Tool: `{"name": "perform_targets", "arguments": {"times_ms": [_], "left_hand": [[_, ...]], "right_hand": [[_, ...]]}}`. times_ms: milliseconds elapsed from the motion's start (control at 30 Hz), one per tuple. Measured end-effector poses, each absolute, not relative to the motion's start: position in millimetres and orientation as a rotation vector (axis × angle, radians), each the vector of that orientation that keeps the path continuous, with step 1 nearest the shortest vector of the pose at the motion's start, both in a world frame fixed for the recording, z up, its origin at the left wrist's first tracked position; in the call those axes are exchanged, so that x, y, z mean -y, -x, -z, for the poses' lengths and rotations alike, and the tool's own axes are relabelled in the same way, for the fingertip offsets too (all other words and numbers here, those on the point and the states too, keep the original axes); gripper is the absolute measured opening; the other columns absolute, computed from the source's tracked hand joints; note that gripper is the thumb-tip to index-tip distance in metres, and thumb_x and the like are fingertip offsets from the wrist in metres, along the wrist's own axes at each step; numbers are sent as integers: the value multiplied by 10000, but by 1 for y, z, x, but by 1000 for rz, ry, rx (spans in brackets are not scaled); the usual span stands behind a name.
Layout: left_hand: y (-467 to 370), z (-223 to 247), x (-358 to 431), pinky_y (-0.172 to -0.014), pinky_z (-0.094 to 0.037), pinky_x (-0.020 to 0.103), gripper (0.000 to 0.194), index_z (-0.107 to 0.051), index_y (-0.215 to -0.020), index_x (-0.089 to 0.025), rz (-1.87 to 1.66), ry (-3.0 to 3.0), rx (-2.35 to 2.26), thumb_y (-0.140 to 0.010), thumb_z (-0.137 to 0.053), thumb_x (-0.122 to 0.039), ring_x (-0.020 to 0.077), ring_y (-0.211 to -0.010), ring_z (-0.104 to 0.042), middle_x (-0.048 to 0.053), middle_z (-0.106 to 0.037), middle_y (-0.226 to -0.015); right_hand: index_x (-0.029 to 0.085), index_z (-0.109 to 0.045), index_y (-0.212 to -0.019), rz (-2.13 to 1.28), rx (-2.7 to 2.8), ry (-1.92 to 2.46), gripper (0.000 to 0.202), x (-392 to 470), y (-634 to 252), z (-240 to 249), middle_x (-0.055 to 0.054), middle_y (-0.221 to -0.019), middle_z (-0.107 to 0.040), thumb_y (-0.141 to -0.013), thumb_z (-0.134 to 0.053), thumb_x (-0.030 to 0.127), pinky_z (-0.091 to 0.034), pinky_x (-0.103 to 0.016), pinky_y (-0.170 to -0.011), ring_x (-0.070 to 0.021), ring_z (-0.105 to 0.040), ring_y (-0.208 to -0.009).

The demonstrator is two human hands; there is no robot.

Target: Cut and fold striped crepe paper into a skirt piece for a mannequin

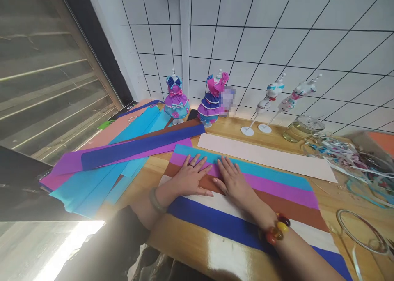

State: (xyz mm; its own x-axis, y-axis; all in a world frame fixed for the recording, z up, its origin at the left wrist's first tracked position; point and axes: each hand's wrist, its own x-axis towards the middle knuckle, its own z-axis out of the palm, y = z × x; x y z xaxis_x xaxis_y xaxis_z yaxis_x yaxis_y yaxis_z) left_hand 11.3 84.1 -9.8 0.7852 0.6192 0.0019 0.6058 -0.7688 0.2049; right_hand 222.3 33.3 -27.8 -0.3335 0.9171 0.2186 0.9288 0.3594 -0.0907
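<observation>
My left hand (pixel 192 177) lies palm down with its fingers spread over several coloured strips placed side by side. Beside it my right hand (pixel 235 183) also rests flat, fingers stretched out, holding nothing. Under the fingertips run a teal strip (pixel 271 174) and a purple strip (pixel 285 193). Nearer to me come a brown strip (pixel 295 209), a white strip (pixel 310 233) and a dark blue strip (pixel 212 219). Whether they are paper or cloth I cannot tell. Just beyond them sits a pale pink strip (pixel 264 154).
Left, light blue sheets (pixel 92 182) lie under a blue strip (pixel 138 147). Two dressed mini mannequins (pixel 176 99) (pixel 209 106) and two slimmer ones (pixel 267 102) (pixel 295 98) line the wall. Right are a glass jar (pixel 303 130), scraps (pixel 347 157) and a ring-shaped coil (pixel 341 221).
</observation>
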Motion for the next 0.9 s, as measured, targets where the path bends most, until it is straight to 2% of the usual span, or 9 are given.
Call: {"name": "perform_targets", "arguments": {"times_ms": [200,567,900], "left_hand": [[-11,12,-84,-1110,1,556,973,-239,-1453,-235,-134,-2768,-959,-695,-280,-844,336,-1417,-38,99,-165,-1536],[-10,16,-87,-1104,14,563,973,-252,-1450,-229,-126,-2785,-941,-697,-261,-845,341,-1417,-27,109,-145,-1539],[-10,16,-87,-1106,-11,554,933,-175,-1466,-267,-107,-2793,-961,-723,-291,-818,338,-1416,-57,92,-120,-1544]], "right_hand": [[80,-334,-1427,75,2462,1621,637,-48,-219,41,-167,-1460,-340,-954,-258,500,-233,-509,-1098,-258,-201,-1392],[25,-296,-1429,142,2354,1778,714,-33,-274,38,-229,-1479,-259,-942,-233,544,-231,-582,-1066,-316,-158,-1395],[147,-184,-1480,-85,2604,1493,633,-19,-227,19,-96,-1511,-238,-956,-296,483,-177,-458,-1140,-196,-133,-1408]]}}
